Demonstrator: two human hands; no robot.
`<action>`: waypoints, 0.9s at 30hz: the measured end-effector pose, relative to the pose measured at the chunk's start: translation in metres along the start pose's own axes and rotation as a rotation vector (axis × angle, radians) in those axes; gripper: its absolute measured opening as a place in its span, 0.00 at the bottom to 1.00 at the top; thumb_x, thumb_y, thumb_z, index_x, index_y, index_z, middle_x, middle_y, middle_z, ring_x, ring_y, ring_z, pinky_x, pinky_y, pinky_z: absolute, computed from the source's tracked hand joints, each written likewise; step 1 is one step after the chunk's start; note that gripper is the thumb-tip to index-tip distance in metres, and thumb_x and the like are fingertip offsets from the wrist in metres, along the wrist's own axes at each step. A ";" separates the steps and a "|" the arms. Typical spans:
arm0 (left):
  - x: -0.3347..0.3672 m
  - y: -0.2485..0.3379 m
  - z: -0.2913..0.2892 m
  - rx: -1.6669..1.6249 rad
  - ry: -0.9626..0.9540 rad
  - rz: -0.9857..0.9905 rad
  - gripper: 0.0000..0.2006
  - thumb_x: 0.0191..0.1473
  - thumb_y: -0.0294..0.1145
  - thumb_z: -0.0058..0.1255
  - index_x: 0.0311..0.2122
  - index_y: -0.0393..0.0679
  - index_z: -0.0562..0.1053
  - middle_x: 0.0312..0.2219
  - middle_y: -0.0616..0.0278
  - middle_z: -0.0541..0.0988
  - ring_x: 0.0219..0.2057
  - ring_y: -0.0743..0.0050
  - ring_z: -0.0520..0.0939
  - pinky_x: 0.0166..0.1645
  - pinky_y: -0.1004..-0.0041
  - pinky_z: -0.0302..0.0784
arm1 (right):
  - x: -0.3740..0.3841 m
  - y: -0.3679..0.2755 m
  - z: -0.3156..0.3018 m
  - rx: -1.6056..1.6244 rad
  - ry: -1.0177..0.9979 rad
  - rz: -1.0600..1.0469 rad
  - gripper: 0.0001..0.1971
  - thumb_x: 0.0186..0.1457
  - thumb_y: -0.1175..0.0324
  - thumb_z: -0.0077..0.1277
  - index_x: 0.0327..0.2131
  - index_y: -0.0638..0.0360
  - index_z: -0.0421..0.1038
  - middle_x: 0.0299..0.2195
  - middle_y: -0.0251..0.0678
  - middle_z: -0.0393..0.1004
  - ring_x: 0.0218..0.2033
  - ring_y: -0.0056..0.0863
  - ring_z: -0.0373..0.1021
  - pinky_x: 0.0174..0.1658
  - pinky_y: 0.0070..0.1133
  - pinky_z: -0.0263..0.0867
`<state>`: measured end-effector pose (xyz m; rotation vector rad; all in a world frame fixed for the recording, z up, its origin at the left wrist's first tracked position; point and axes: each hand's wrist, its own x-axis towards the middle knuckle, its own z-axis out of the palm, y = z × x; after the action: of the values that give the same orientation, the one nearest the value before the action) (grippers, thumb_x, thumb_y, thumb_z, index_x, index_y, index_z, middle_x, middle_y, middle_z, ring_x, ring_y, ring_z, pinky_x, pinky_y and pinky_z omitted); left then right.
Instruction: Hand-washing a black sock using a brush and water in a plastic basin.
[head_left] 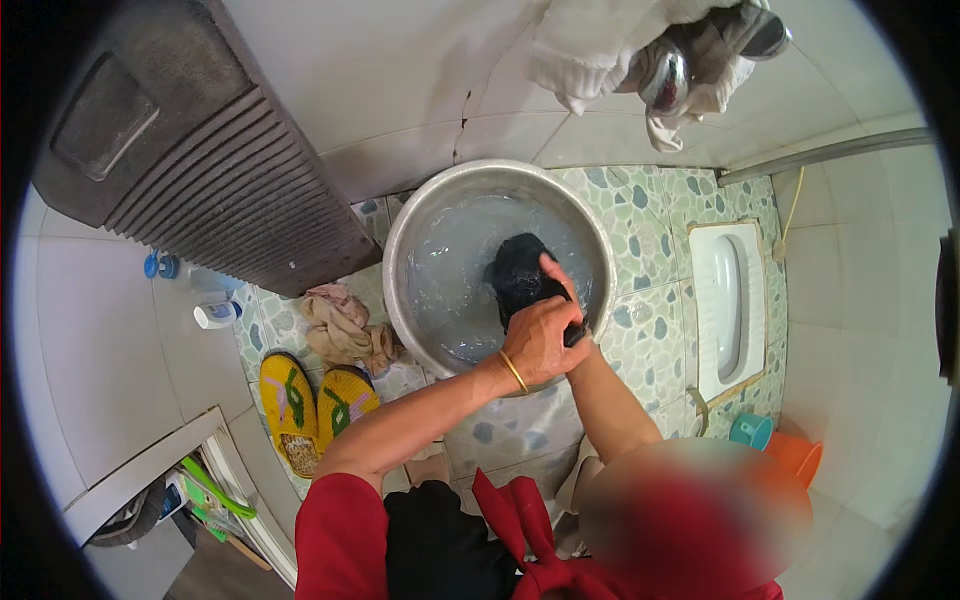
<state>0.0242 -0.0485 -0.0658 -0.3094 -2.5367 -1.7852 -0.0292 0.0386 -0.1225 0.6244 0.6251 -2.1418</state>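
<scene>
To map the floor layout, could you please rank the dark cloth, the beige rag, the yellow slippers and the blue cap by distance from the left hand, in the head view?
From the left hand:
1. Dark cloth, in its grip, in the basin.
2. Beige rag, on the floor to its left.
3. Yellow slippers, lower left.
4. Blue cap, far left.

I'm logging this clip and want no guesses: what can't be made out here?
- Right hand, head view: hidden behind the left hand; its grip cannot be told.
- Dark cloth in the metal basin: bunched and wet; its kind is unclear.
- Lower right, head view: a blurred patch covers the right elbow.
</scene>
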 end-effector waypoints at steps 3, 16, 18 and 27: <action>0.012 -0.034 0.001 0.134 0.233 0.179 0.07 0.38 0.31 0.52 0.19 0.42 0.68 0.18 0.57 0.72 0.20 0.56 0.74 0.24 0.65 0.69 | 0.009 0.018 -0.013 -0.005 0.054 -0.110 0.16 0.52 0.56 0.43 0.37 0.58 0.69 0.33 0.38 0.72 0.35 0.32 0.70 0.42 0.28 0.66; 0.009 -0.096 -0.043 0.479 0.308 -0.386 0.29 0.39 0.45 0.58 0.46 0.46 0.62 0.32 0.52 0.71 0.35 0.49 0.73 0.42 0.60 0.66 | -0.003 0.025 -0.073 -0.846 0.456 -0.610 0.27 0.43 0.72 0.54 0.48 0.62 0.57 0.45 0.41 0.62 0.40 0.36 0.66 0.44 0.27 0.63; 0.003 -0.097 -0.045 0.679 -0.153 -0.383 0.32 0.35 0.47 0.60 0.47 0.46 0.62 0.35 0.49 0.70 0.38 0.50 0.72 0.43 0.60 0.66 | 0.001 0.028 -0.076 -1.560 0.447 -0.899 0.28 0.42 0.70 0.55 0.48 0.62 0.57 0.45 0.40 0.62 0.42 0.31 0.64 0.45 0.22 0.61; 0.018 -0.107 -0.027 0.169 -0.008 -0.349 0.13 0.31 0.26 0.54 0.29 0.40 0.69 0.26 0.53 0.74 0.32 0.52 0.75 0.37 0.63 0.69 | 0.030 0.017 -0.071 -0.226 0.384 -0.299 0.26 0.44 0.53 0.54 0.44 0.59 0.63 0.34 0.36 0.71 0.35 0.31 0.68 0.43 0.26 0.63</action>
<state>-0.0145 -0.1062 -0.1533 0.1410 -2.8649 -1.6436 -0.0162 0.0564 -0.1987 0.8681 1.2180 -2.1911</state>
